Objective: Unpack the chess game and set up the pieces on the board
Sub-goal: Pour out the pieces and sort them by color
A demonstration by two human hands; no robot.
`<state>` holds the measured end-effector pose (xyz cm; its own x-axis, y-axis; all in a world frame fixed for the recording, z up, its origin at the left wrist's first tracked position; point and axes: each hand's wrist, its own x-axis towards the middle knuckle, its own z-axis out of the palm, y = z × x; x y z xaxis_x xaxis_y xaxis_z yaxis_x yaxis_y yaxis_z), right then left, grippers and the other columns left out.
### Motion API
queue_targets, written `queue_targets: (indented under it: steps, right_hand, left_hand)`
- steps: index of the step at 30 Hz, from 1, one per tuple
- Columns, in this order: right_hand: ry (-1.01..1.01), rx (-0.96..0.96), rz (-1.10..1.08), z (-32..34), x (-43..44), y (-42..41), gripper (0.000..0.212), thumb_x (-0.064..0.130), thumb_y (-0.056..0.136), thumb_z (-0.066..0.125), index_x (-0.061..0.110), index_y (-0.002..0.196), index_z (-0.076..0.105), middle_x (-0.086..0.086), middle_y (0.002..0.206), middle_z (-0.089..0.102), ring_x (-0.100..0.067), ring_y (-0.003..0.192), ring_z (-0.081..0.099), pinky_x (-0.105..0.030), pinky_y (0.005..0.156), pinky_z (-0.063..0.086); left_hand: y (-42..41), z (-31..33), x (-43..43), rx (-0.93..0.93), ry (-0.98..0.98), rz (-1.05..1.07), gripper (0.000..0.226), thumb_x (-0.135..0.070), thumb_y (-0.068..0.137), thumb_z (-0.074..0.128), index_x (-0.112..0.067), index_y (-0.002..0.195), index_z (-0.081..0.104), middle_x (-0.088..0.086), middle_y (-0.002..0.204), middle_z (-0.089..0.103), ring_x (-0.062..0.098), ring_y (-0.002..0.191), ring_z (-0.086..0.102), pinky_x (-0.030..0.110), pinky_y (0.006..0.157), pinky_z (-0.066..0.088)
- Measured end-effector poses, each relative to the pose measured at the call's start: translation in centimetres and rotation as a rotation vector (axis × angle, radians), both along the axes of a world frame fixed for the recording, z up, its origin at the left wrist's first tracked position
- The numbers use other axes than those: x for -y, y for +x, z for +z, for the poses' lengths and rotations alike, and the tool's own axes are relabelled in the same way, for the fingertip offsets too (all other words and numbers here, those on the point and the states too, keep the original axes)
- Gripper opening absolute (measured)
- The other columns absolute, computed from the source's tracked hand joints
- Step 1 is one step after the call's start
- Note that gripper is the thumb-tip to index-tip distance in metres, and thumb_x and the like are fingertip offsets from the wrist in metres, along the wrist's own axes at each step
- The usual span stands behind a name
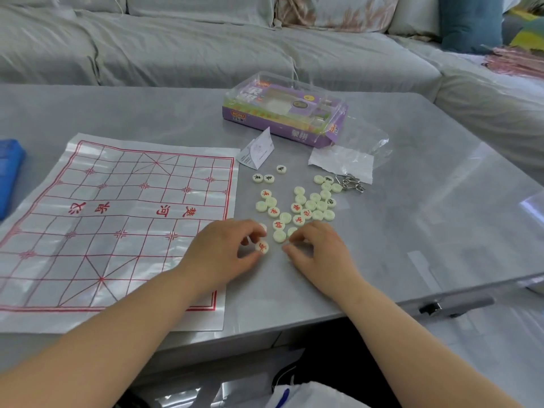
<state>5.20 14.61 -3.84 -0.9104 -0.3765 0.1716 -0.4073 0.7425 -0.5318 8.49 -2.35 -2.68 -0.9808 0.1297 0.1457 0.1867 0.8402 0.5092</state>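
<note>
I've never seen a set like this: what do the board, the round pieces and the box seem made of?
The board looks like a thin glossy plastic sheet: it shines and shows fold creases. The pieces seem smooth cream plastic, faintly translucent, with red or dark characters. The box appears clear glossy plastic over purple printed card.

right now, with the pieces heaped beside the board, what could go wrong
Many discs in the heap lie blank side up, so colours or ranks may get mixed. The left forearm lies over the corner of the thin, creased board sheet; moving it could drag the sheet. The left hand pinches a red-marked piece at its fingertips; it might slip.
</note>
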Motion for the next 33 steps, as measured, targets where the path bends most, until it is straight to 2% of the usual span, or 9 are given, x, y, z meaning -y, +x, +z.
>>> queue_targets:
  steps: [3, 6, 9, 13, 15, 19, 24, 29, 33]
  right_hand:
    - [-0.021, 0.014, -0.039, 0.5, 0.8, -1.0, 0.018, 0.02, 0.085, 0.059, 0.007, 0.097, 0.064, -0.008, 0.104, 0.057, -0.022, 0.104, 0.047, -0.015, 0.073, 0.024]
    - [0.062, 0.037, 0.009, 0.9, 2.0, -2.0, 0.022, 0.019, 0.087, 0.056, 0.01, 0.106, 0.063, -0.007, 0.112, 0.058, -0.021, 0.11, 0.045, -0.016, 0.077, 0.024]
    - [0.183, 0.043, 0.016, 1.0, 2.9, -2.9, 0.03, 0.023, 0.088, 0.054, 0.01, 0.116, 0.057, -0.007, 0.12, 0.053, -0.022, 0.116, 0.041, -0.02, 0.088, 0.026]
    - [0.241, 0.02, -0.001, 0.9, 3.4, -3.2, 0.029, 0.02, 0.09, 0.05, 0.01, 0.115, 0.056, -0.008, 0.12, 0.052, -0.024, 0.115, 0.04, -0.02, 0.088, 0.024]
    - [0.228, 0.047, -0.01, 0.9, 3.4, -3.4, 0.028, 0.018, 0.09, 0.048, 0.01, 0.115, 0.056, -0.008, 0.12, 0.052, -0.024, 0.115, 0.04, -0.02, 0.086, 0.024]
    - [0.055, 0.12, -0.062, 0.8, 3.3, -3.7, 0.029, 0.011, 0.086, 0.051, 0.013, 0.113, 0.059, -0.006, 0.118, 0.056, -0.021, 0.114, 0.043, -0.02, 0.087, 0.028]
    - [-0.175, 0.093, -0.077, 1.2, 1.6, -2.4, 0.03, 0.001, 0.08, 0.057, 0.013, 0.107, 0.063, 0.005, 0.096, 0.05, -0.01, 0.091, 0.04, -0.012, 0.074, 0.025]
    - [-0.079, 0.106, -0.02, 0.0, -1.5, 0.3, 0.031, -0.002, 0.08, 0.056, 0.011, 0.106, 0.063, 0.015, 0.087, 0.044, -0.009, 0.085, 0.04, -0.01, 0.075, 0.027]
    - [-0.041, 0.09, 0.012, -0.5, -2.4, 0.8, 0.029, 0.001, 0.081, 0.057, 0.011, 0.108, 0.062, 0.005, 0.099, 0.051, -0.006, 0.089, 0.04, -0.01, 0.08, 0.027]
  left_hand:
    - [0.4, -0.8, 0.3, 0.006, -0.029, 0.004, 0.031, -0.037, 0.082, 0.06, -0.02, 0.107, 0.063, -0.002, 0.096, 0.066, 0.017, 0.088, 0.054, 0.022, 0.071, 0.035]
    - [0.6, -1.0, 0.2, 0.002, -0.027, 0.002, 0.034, -0.037, 0.081, 0.06, -0.019, 0.11, 0.062, 0.0, 0.1, 0.066, 0.019, 0.095, 0.054, 0.025, 0.078, 0.036]
    - [0.6, -0.8, 0.2, 0.004, 0.011, 0.006, 0.037, -0.04, 0.082, 0.057, -0.019, 0.113, 0.061, -0.004, 0.103, 0.064, 0.013, 0.095, 0.052, 0.019, 0.073, 0.031]
    - [-0.7, -0.3, 0.4, -0.036, -0.003, 0.034, 0.036, -0.037, 0.084, 0.047, -0.013, 0.104, 0.066, 0.001, 0.102, 0.065, 0.016, 0.093, 0.053, 0.02, 0.073, 0.029]
    - [-1.9, 0.1, 0.3, -0.019, -0.06, 0.048, 0.026, -0.027, 0.091, 0.049, -0.015, 0.109, 0.063, 0.0, 0.11, 0.062, 0.017, 0.102, 0.051, 0.02, 0.076, 0.032]
    - [-4.0, 0.6, -0.3, -0.017, -0.145, 0.049, 0.03, -0.026, 0.093, 0.046, -0.018, 0.119, 0.057, -0.002, 0.123, 0.056, 0.015, 0.113, 0.047, 0.024, 0.088, 0.034]
    - [-6.1, 0.4, -0.8, -0.009, -0.245, 0.063, 0.032, -0.033, 0.089, 0.05, -0.021, 0.118, 0.057, 0.001, 0.119, 0.057, 0.02, 0.112, 0.047, 0.029, 0.089, 0.033]
    - [-7.2, 0.2, -1.8, 0.017, -0.329, 0.042, 0.036, -0.039, 0.087, 0.053, -0.024, 0.119, 0.056, 0.0, 0.119, 0.055, 0.02, 0.112, 0.045, 0.029, 0.087, 0.032]
    - [-7.5, 0.1, -2.0, -0.007, -0.334, 0.066, 0.031, -0.038, 0.09, 0.049, -0.025, 0.116, 0.058, -0.001, 0.119, 0.055, 0.019, 0.112, 0.044, 0.03, 0.088, 0.03]
